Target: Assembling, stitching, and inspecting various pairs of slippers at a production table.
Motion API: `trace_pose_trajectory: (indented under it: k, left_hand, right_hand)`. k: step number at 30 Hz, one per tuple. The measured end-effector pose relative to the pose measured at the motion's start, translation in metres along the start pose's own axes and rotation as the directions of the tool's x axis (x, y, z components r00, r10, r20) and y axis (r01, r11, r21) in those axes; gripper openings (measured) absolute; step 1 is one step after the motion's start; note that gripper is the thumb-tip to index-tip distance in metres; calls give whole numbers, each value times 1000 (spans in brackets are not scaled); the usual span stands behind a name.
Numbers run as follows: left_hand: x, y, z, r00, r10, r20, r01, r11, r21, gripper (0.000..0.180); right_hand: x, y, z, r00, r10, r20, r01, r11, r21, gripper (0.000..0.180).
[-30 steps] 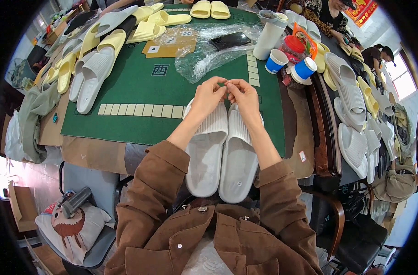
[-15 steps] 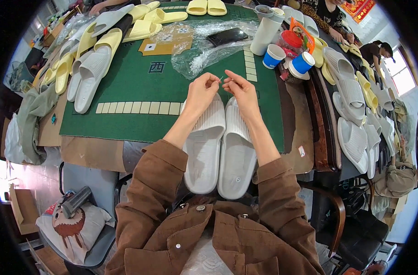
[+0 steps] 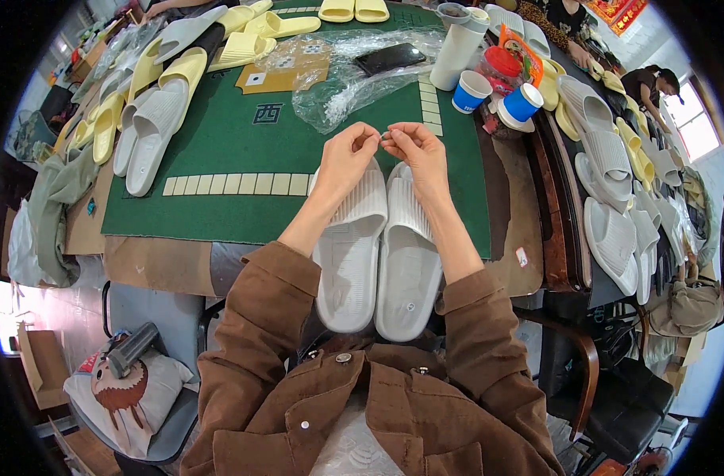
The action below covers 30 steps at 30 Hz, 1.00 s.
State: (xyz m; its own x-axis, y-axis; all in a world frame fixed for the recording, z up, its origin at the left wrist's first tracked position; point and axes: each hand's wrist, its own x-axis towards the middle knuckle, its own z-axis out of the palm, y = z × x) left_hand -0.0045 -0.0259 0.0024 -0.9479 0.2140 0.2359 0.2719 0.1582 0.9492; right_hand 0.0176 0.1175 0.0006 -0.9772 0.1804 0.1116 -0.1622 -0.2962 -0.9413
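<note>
Above the toes of a pair of grey slippers, my left hand (image 3: 347, 161) and my right hand (image 3: 422, 160) meet almost fingertip to fingertip. Each is closed in a pinch, and something small and thin seems to be between the fingers, too tiny to name. The left slipper (image 3: 346, 279) and the right slipper (image 3: 408, 287) lie side by side, heels toward me, over the table's near edge. Both have ribbed straps, partly covered by my hands and wrists. Beyond my fingers is a clear plastic bag (image 3: 317, 111) with a white clump (image 3: 342, 103) inside.
A row of pale tiles (image 3: 233, 184) lies on the green mat (image 3: 219, 218). A black phone (image 3: 390, 59) rests on the plastic. Paper cups (image 3: 471, 93) and a white bottle (image 3: 460, 55) stand at far right. Grey and yellow slippers (image 3: 157, 119) are piled on both sides; people work at the back.
My right fingers, stretched out and apart before, have curled into a pinch and come closer to my left fingertips. The slippers stay in place; the whole view has shifted slightly.
</note>
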Motion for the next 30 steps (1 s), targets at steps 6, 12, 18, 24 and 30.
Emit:
trace_pose_trajectory:
  k: [6, 12, 18, 24, 30]
  left_hand:
    - [0, -1, 1, 997, 75, -17, -74, 996, 49, 13]
    - [0, -3, 1, 996, 92, -4, -91, 993, 68, 13]
    - [0, -4, 1, 993, 119, -6, -118, 990, 72, 12]
    - [-3, 0, 1, 992, 129, 5, -129, 989, 70, 12]
    - [-1, -3, 0, 989, 146, 2, -146, 987, 71, 12]
  right_hand:
    - [0, 2, -3, 1000, 1, 24, 0, 998, -64, 13]
    - [-1, 1, -1, 1000, -7, 19, 8, 998, -70, 13]
    - [-2, -1, 0, 999, 3, 45, 2, 992, -123, 12]
    - [-3, -2, 2, 999, -32, 5, 32, 988, -154, 12]
    - [-4, 0, 3, 999, -1, 47, 12, 969, -247, 14]
